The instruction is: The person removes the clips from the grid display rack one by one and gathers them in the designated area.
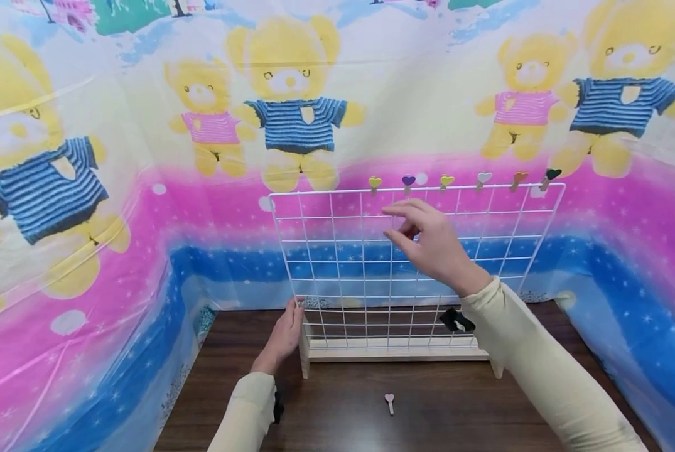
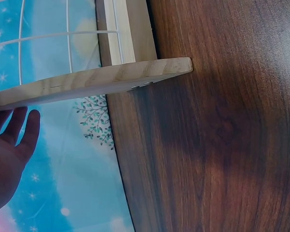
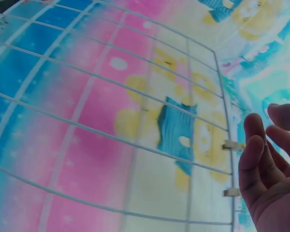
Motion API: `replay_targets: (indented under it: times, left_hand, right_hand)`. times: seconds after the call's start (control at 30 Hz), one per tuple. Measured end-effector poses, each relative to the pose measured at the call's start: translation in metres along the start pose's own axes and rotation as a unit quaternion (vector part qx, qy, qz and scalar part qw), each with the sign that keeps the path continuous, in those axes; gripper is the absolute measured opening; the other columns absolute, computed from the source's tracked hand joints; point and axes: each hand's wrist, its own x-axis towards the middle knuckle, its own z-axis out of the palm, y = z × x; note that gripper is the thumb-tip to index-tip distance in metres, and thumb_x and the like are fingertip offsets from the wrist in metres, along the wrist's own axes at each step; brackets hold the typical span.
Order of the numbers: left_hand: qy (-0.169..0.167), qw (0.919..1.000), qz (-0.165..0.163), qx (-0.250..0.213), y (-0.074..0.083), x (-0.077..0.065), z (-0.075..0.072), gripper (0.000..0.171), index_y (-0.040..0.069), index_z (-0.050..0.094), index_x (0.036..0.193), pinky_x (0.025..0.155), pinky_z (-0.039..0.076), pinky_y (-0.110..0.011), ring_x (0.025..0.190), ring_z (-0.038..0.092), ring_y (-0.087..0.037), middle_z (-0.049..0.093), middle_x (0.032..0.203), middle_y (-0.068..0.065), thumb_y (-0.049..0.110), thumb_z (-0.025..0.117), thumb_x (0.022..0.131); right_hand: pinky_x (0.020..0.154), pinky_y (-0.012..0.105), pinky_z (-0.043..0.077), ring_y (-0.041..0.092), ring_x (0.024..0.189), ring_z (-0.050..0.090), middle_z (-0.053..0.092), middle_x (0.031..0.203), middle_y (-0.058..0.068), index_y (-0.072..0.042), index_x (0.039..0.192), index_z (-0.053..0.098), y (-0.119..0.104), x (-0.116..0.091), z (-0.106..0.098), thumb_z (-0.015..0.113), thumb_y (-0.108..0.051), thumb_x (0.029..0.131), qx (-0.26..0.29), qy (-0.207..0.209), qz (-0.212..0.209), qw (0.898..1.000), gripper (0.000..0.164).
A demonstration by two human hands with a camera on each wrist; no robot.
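Note:
A white wire grid (image 1: 390, 258) stands upright in a wooden base (image 1: 399, 355). My left hand (image 1: 285, 329) touches the outer side of the base's left upright; the left wrist view shows the fingers (image 2: 29, 133) fairly straight against the wooden side piece (image 2: 111, 77). In front of the grid my right hand (image 1: 427, 242) is raised, with a gap between thumb and index finger and nothing held. Just above it, heart clothespins line the top wire: yellow (image 1: 375, 182), purple (image 1: 408, 181), another yellow (image 1: 447, 181), white (image 1: 484, 179), orange (image 1: 519, 178) and dark green (image 1: 552, 175).
A pale pink heart clothespin (image 1: 390, 403) lies on the dark wooden table (image 1: 337, 420) before the base. Behind and at both sides hangs a cloth (image 1: 213, 270) printed with bears. A black strap piece (image 1: 458, 320) shows at the right wrist.

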Motion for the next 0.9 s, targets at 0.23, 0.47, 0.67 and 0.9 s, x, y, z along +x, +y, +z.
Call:
replay_targets:
  times: [0.23,0.47,0.67,0.9]
  left_hand:
    - [0.007,0.9998,0.016,0.005,-0.001,-0.001,-0.001,0.036,0.017,0.036,0.138,0.079,0.04,-0.045,0.092,0.05,-0.028,0.053,0.099,-0.012,0.03,0.028,0.106]
    - [0.005,0.9998,0.018,0.0,-0.001,-0.002,-0.001,0.035,0.014,0.036,0.138,0.078,0.04,-0.046,0.091,0.051,-0.028,0.055,0.102,-0.017,0.026,0.028,0.106]
    - [0.009,0.9996,0.026,0.0,0.0,-0.002,-0.002,0.033,0.015,0.038,0.136,0.077,0.041,-0.046,0.089,0.051,-0.029,0.056,0.1,-0.016,0.024,0.029,0.105]
    - [0.01,0.9995,0.029,-0.003,0.001,-0.002,-0.002,0.032,0.014,0.038,0.136,0.085,0.041,-0.05,0.106,0.054,-0.031,0.057,0.121,-0.018,0.021,0.03,0.105]
  right_hand:
    - [0.058,0.023,0.048,0.009,0.059,0.058,0.059,0.115,0.011,0.0,0.122,0.061,-0.004,0.027,-0.004,0.07,-0.002,0.085,-0.007,0.023,-0.001,1.0,0.039]
    - [0.058,0.026,0.051,0.011,0.063,0.063,0.055,0.124,0.01,-0.005,0.133,0.053,-0.006,0.047,-0.005,0.063,-0.009,0.091,-0.022,-0.031,0.08,0.996,0.043]
    - [0.057,0.027,0.051,0.012,0.058,0.062,0.061,0.105,0.009,-0.006,0.135,0.051,0.0,0.058,-0.001,0.059,-0.011,0.094,-0.027,-0.06,0.123,0.99,0.042]
    - [0.054,0.028,0.051,0.014,0.054,0.061,0.066,0.09,0.008,-0.007,0.13,0.055,0.001,0.064,0.001,0.058,-0.014,0.095,-0.015,-0.076,0.15,0.986,0.036]
